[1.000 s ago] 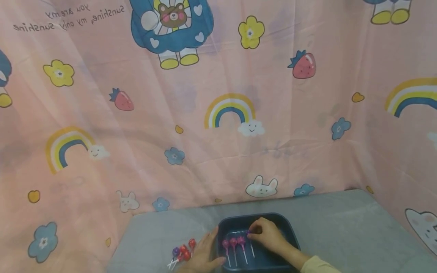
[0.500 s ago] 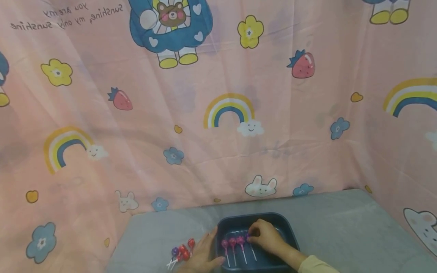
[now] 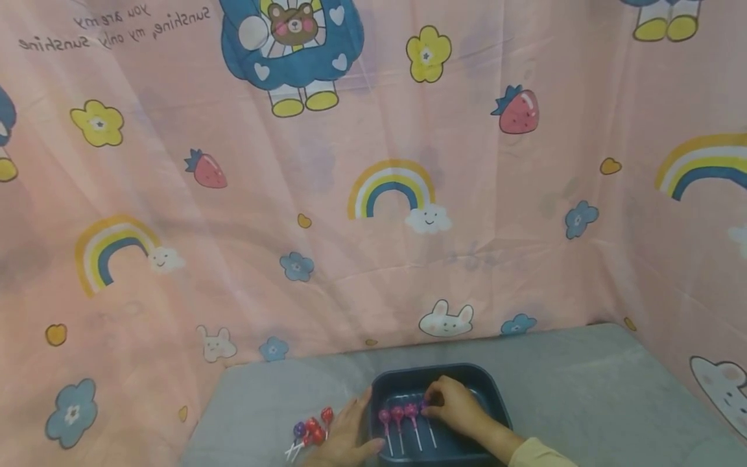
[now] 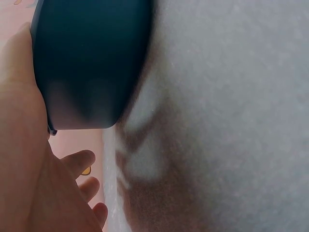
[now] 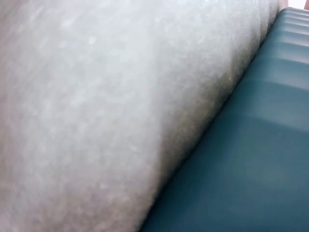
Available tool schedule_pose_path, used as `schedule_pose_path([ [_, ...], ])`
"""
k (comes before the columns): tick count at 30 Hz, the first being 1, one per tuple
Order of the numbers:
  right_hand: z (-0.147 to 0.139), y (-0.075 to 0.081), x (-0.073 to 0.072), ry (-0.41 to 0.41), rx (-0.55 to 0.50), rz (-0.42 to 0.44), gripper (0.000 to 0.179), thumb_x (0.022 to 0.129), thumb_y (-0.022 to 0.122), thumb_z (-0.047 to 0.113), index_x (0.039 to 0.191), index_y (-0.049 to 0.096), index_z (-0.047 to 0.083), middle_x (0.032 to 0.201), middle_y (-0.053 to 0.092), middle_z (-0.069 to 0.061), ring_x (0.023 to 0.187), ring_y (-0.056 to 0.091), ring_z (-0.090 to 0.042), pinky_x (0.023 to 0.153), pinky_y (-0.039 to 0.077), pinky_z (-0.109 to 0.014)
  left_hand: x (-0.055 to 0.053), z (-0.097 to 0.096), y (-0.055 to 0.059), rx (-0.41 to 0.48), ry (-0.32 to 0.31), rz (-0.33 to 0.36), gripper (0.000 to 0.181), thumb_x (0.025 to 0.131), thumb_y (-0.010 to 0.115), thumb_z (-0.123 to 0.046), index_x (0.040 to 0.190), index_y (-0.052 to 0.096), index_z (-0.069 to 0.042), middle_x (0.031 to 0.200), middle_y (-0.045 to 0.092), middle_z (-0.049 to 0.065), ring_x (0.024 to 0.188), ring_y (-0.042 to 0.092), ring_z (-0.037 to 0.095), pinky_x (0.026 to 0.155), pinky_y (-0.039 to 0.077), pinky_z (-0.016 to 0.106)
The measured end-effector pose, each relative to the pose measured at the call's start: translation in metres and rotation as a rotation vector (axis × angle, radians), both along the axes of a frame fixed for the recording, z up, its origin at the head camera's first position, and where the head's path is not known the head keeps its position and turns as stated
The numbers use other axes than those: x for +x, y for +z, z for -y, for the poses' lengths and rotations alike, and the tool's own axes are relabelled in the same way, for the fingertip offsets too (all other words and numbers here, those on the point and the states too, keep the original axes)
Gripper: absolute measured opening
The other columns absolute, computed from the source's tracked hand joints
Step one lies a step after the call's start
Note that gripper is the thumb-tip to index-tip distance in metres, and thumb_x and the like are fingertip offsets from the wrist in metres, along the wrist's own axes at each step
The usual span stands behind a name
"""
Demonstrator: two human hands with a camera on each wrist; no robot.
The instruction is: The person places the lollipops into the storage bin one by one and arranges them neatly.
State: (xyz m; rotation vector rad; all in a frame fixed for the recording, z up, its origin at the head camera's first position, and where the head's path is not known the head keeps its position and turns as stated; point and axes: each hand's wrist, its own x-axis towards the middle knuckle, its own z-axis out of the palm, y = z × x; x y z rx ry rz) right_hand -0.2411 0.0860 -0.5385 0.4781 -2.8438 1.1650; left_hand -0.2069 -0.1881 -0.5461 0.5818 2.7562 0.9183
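Observation:
My right hand [image 3: 456, 403] is inside the dark blue tray [image 3: 408, 371], thumb and fingertips pinching a purple lollipop [image 3: 425, 405] by its head. Its white stick points toward me. Left of it, three pink-wrapped lollipops [image 3: 398, 413] lie side by side in the tray, heads away from me. My left hand [image 3: 344, 433] rests against the tray's left side, fingers fairly straight and thumb near the front corner. The left wrist view shows this hand [image 4: 29, 125] along the tray wall [image 4: 91, 67]. The right hand is hidden in its own wrist view, where only the tray's outer wall [image 5: 251, 159] and cloth appear.
A small pile of red and purple lollipops [image 3: 313, 431] lies left of my left hand. Grey cloth [image 3: 583, 383] covers the table. Behind it hangs a pink printed curtain [image 3: 373, 272], which also closes off the right side.
The purple lollipop's stick has swung slightly, and my right hand has lowered a little around its head. My left hand and the other lollipops have stayed put.

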Motion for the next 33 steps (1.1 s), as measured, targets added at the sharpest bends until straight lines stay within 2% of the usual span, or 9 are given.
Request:
schedule_pose_path([
  [4,0.0008,0.0001,0.0003,0.004,0.015,-0.011,0.023,0.070,0.079,0.033,0.081,0.068,0.017,0.079,0.055,0.006,0.071,0.048,-0.005,0.061,0.039,-0.021,0.0006,-0.0001,0.0014,0.000,0.003,0.004,0.083,0.088,0.057,-0.049,0.151,0.006,-0.032,0.152,0.028,0.024,0.138,0.024,0.053,0.096,0.027,0.077],
  [18,0.0003,-0.0003,0.0008,0.020,0.020,-0.011,0.025,0.069,0.080,0.034,0.082,0.068,0.017,0.081,0.056,0.005,0.073,0.050,-0.006,0.062,0.040,-0.022,-0.0021,0.0013,-0.0050,0.008,-0.007,-0.019,0.083,0.088,0.057,-0.049,0.151,0.006,-0.032,0.150,0.026,0.029,0.136,0.023,0.055,0.092,0.027,0.080],
  [28,-0.0006,0.0019,0.0022,0.007,0.017,-0.012,0.026,0.068,0.081,0.034,0.083,0.069,0.017,0.080,0.055,0.005,0.071,0.048,-0.005,0.060,0.039,-0.021,-0.0018,0.0010,-0.0057,0.018,-0.003,-0.001,0.083,0.088,0.057,-0.050,0.151,0.005,-0.035,0.151,0.025,0.030,0.136,0.023,0.056,0.090,0.027,0.080],
  [33,-0.0003,0.0019,0.0027,0.007,0.011,-0.004,0.026,0.068,0.081,0.034,0.083,0.069,0.017,0.081,0.056,0.004,0.071,0.048,-0.006,0.060,0.039,-0.021,-0.0018,0.0013,-0.0060,0.020,-0.013,-0.014,0.083,0.088,0.057,-0.049,0.151,0.005,-0.033,0.150,0.025,0.031,0.136,0.023,0.056,0.090,0.027,0.081],
])
